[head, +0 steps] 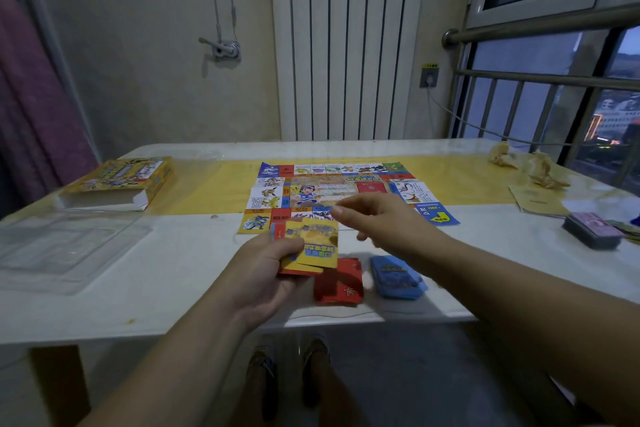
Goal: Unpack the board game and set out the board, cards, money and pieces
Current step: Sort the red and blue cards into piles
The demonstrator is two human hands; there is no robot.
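A glossy white bench (156,305) with a yellow runner (207,191) stands before a ribbed white radiator (346,45). The colourful unfolded game board (322,192) lies mid-bench. The left hand (263,274) clamps its fingers on yellow-backed cards (317,246) above the near edge, by a red card stack (341,284) and a blue card stack (396,277). The right hand (384,222) hovers, fingers relaxed and empty.

Right hand (377,218) is blurring, grip unreadable, and masking the board's (332,184) 6 o'clock edge, yellow cards (313,246) are covering most of the red cards (294,273) beneath, and a green item (632,229) is clipping at the frame's 3 o'clock.
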